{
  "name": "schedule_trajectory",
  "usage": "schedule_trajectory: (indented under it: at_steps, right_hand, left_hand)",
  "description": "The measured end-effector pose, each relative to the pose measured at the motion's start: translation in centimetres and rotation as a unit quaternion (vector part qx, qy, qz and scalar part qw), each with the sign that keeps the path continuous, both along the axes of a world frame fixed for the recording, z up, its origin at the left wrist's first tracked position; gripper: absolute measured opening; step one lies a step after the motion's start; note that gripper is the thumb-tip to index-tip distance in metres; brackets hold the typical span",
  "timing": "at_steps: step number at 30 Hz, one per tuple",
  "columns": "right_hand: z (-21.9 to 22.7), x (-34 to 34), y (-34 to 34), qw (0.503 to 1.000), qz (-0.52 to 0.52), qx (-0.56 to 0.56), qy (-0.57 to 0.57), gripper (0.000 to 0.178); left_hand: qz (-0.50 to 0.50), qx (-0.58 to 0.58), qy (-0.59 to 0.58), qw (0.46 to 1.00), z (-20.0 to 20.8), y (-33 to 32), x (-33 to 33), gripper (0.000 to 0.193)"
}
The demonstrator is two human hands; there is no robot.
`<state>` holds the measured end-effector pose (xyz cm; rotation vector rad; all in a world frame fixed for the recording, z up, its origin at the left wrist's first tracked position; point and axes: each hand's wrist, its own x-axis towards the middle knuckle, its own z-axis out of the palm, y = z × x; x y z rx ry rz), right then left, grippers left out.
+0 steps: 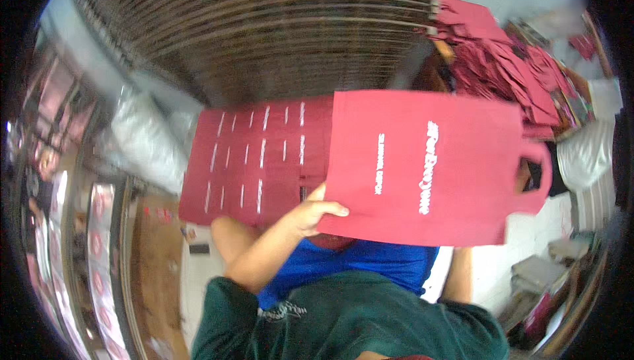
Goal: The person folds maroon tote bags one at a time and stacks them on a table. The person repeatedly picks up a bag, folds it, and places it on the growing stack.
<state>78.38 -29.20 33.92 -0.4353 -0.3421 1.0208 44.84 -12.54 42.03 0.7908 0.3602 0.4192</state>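
A flat dark-red cloth tote bag (462, 162) with white print and a loop handle at its right end is held up in front of me. My left hand (317, 213) grips its lower left edge, thumb on the face and the other fingers mostly behind it. From the right my other forearm (457, 273) goes up behind the bag, which hides my right hand. Beside and partly under the bag, to the left, lies dark-red cloth (228, 155) with several rows of small white print.
A large rack of thin parallel bars (277, 36) fills the far side. Dark-red cloth pieces (508, 73) are heaped at the far right. A clear plastic sack (146, 135) stands at the left, near shelves (102, 267). A wooden board (155, 254) is at lower left.
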Motion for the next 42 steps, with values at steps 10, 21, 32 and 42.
schedule_trajectory:
  at_steps: [10,21,32,42]
  right_hand:
    - [-2.3,-4.0,-1.0,0.938,0.268,-0.208,-0.067,0.046]
    - [-10.3,-8.7,7.5,0.807,0.327,-0.483,-0.095,0.045]
    - [-12.2,-10.3,4.5,0.846,0.432,-0.303,0.080,0.080]
    - [-6.7,-12.3,6.0,0.928,0.227,-0.295,0.004,0.054]
  left_hand:
    - [0.037,-0.044,0.190,0.980,-11.4,-0.8,-5.7,0.090]
    - [0.149,-0.076,0.163,0.972,-10.8,1.8,-8.1,0.099]
    - [0.201,0.062,-0.104,0.972,3.6,0.3,-2.7,0.090]
    - [0.166,0.003,0.076,0.983,-3.2,-0.4,-10.7,0.084]
